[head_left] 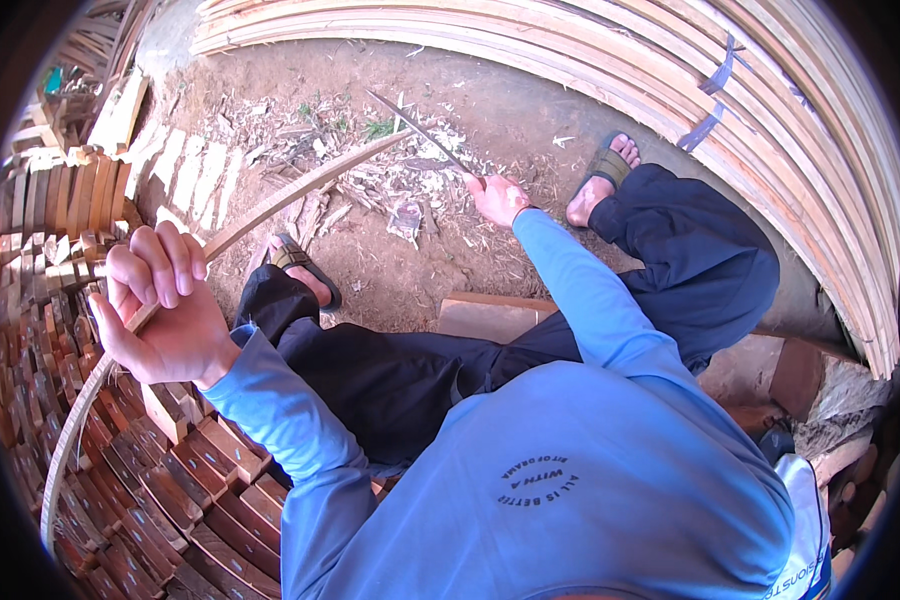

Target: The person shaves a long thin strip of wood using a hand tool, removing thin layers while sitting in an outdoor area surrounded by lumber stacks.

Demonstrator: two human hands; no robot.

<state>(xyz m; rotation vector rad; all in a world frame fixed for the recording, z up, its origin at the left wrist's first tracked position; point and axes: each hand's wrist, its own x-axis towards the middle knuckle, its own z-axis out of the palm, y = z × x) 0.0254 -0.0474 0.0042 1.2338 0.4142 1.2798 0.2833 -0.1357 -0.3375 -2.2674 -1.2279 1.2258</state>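
Note:
My left hand (160, 305) is closed around a long, narrow wooden strip (280, 200). The strip slants from the lower left, behind the palm, up to the middle of the ground ahead. In my right hand (498, 199) is a knife with a long, thin dark blade (425, 136); its handle is mostly hidden by the fingers. The blade points away and to the left, and its middle lies just right of the strip's far end. Whether the two touch I cannot tell.
Wood shavings (410, 190) litter the dirt between my sandalled feet. Stacked wooden pieces (160, 500) fill the left side. Long bundled planks (610, 70), bound with a purplish tie (715, 80), curve along the far and right sides. A wooden block (485, 315) lies near my legs.

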